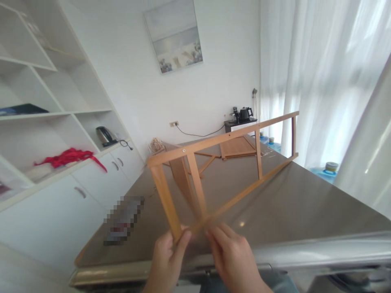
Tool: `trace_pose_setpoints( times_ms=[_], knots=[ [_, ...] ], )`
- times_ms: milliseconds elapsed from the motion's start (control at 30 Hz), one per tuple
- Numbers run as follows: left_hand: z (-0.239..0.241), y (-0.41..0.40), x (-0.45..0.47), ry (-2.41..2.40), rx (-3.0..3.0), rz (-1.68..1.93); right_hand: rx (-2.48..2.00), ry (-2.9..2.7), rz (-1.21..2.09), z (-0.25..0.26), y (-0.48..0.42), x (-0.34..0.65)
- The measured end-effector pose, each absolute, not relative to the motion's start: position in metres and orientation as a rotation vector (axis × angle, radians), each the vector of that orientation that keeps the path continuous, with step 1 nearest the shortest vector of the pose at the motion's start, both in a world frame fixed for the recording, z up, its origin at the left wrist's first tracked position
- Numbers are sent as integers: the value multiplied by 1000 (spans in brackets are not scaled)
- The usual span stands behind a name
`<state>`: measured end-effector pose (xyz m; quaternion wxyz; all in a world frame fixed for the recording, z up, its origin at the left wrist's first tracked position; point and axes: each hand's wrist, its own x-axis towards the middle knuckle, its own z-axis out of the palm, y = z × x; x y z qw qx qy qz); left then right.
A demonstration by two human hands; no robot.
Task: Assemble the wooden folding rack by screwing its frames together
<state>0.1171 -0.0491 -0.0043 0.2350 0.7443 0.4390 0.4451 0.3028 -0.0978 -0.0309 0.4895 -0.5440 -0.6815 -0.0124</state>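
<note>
1. holding the ladder-like wooden frame (216, 139) on edge over the surface (284, 215), slanting away to the right; not showing clearly whether resting at the far end.
2. closing the left hand (169, 254) around the near lower corner, with the thumb in front, by the end crossbar (166, 199).
3. curling the right hand (232, 250), fingertips nearly together, beside the lower rail (235, 198); blurring too much to tell whether gripping anything.
4. probably handling as light and stiff, but levering awkwardly when lifting by one end.
5. likely balancing better when gripping both long rails mid-length, sparing the thinner crossbars from twisting.
</note>
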Motion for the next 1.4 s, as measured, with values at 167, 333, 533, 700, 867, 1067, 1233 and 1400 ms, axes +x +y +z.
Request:
trace_pose_setpoints(
  times_ms=[167,333,533,700,867,1067,1233,1400],
  knots=[
    [-10,-45,112,1146,2044,1224,-1245,-1718,-116,-44,-92,306],
    [-18,-41,106,1122,1998,1268,-1146,-1725,-197,-49,-89,304],
    [-13,-35,97,1258,1936,1339,-1035,-1679,-104,-50,-97,304],
    [-24,-34,97,1310,2067,1238,-969,-1528,30,-45,-105,305],
    [-34,-32,97,1301,2115,1163,-932,-1455,58,-3,-114,309],
    [-34,-32,99,1279,2112,1128,-930,-1421,-32,57,-111,313],
    [-7,-35,97,1205,1943,1159,-964,-1434,-22,73,-105,314],
    [70,-24,100,825,1862,1620,-992,-1440,7,79,-104,314]
  ],
)
